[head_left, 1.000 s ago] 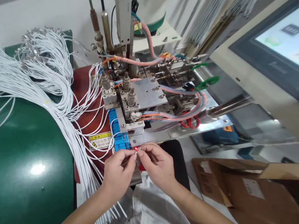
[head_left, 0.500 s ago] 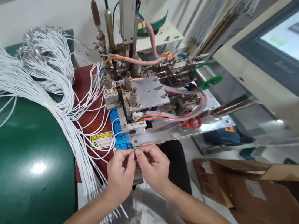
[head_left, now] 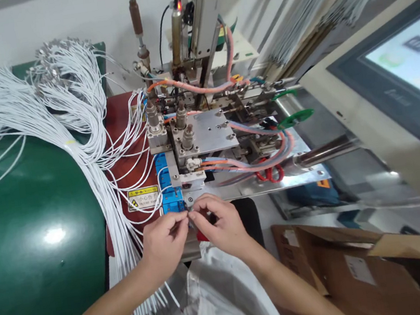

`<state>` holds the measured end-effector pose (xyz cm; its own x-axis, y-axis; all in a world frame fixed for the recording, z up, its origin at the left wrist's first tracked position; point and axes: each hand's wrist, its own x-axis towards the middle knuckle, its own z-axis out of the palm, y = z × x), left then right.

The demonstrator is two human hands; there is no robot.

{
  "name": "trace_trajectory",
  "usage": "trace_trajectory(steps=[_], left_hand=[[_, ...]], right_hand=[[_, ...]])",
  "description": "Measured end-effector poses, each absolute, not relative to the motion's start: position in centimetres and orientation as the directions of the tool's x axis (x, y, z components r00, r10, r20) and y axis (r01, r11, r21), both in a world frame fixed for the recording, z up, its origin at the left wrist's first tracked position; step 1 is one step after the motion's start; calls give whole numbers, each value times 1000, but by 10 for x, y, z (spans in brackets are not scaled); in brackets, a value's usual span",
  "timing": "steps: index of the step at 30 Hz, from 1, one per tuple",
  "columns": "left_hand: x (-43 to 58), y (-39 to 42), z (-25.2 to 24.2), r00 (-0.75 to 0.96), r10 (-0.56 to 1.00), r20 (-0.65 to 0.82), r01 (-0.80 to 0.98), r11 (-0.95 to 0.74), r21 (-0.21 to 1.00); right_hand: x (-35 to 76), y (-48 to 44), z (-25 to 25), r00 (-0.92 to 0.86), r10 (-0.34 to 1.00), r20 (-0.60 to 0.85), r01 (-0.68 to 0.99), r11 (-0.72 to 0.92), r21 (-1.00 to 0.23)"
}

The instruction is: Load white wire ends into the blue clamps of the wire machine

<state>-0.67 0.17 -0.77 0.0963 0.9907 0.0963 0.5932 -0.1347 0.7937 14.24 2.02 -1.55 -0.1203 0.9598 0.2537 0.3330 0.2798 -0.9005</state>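
Observation:
My left hand (head_left: 165, 243) and my right hand (head_left: 220, 224) meet fingertip to fingertip just below the front edge of a small metal machine (head_left: 207, 137). Both hands are pinched closed on a thin white wire end (head_left: 188, 216) held between them. The pinch sits right by the machine's blue block (head_left: 169, 198). A large bundle of white wires (head_left: 72, 130) drapes from the left over a green curved cover (head_left: 34, 226) and hangs down beside my left forearm.
A yellow warning label (head_left: 142, 198) lies on the red plate left of the machine. A touchscreen panel (head_left: 406, 70) stands at the right. An open cardboard box (head_left: 360, 261) sits at lower right. White cloth covers my lap.
My hands have stayed pinched together at the machine's front, shifting only slightly. The view tilted a little; a red light now shows on the machine's top.

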Motion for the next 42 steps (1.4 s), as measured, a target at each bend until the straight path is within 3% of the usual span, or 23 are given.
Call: trace_trajectory(steps=[3, 5, 8, 11, 21, 23, 26, 30, 33, 36, 42], left_hand=[[-17, 7, -2, 318, 942, 108, 644, -299, 704], [-20, 10, 1, 379, 925, 18, 632, -273, 725], [-18, 11, 0, 204, 973, -107, 532, -19, 847], [-10, 10, -6, 26, 984, -178, 359, 157, 920], [-6, 8, -8, 60, 964, -260, 218, 241, 946], [-5, 7, -8, 72, 962, -262, 209, 242, 947], [-5, 7, -10, 58, 958, -281, 185, 266, 946], [-16, 12, -8, 136, 952, -275, 347, 214, 913], [-30, 20, -4, 262, 946, -190, 613, -12, 790], [-38, 24, -2, 322, 941, -105, 736, -178, 654], [-35, 25, -5, 301, 949, -91, 817, -207, 538]], right_hand=[[152, 26, -8, -317, 926, 206, 318, 308, -897], [152, 26, -7, -367, 905, 214, 290, 329, -899], [141, 19, -12, -143, 969, 202, 185, 227, -956], [126, 10, -21, 100, 991, 88, 59, 82, -995], [126, 12, -23, 88, 993, -72, -19, -71, -997], [126, 13, -22, 79, 996, -43, 38, -46, -998], [127, 12, -22, 92, 987, 129, 233, 104, -967], [132, 14, -29, 62, 953, 296, 453, 238, -859], [133, 17, -37, 30, 981, 193, 481, 156, -863], [132, 19, -43, 8, 996, 84, 480, 70, -875], [130, 18, -44, -9, 999, 40, 556, 38, -830]])
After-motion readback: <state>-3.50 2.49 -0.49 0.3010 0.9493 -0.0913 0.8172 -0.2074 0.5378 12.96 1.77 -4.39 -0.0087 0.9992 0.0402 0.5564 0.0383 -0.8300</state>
